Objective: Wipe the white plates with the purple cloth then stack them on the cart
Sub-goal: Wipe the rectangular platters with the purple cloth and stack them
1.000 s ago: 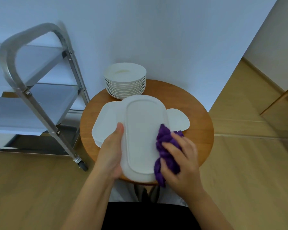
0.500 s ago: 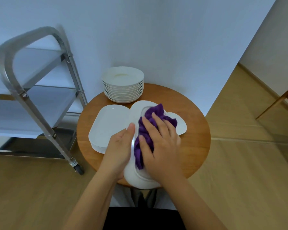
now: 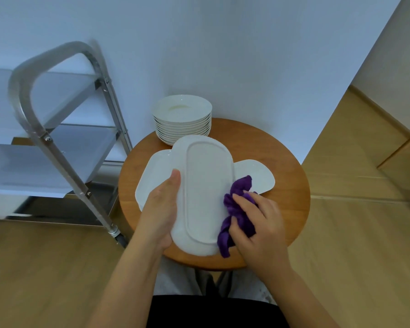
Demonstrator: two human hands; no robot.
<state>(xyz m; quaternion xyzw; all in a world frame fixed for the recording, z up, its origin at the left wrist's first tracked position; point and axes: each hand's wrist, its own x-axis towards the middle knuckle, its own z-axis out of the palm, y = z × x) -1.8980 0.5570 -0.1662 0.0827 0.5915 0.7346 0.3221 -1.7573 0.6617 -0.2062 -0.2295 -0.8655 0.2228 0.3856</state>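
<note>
A round wooden table (image 3: 291, 185) stands against a pale blue-white wall (image 3: 223, 43) in the corner of a room with light wood flooring (image 3: 353, 233). At far right, a slanted wooden furniture leg (image 3: 400, 150) crosses the floor.

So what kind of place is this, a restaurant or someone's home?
Hard to say; possibly a dining or service room. A stainless steel cart stands beside a small round wooden table bearing a stack of white bowls, on wood flooring.
</note>
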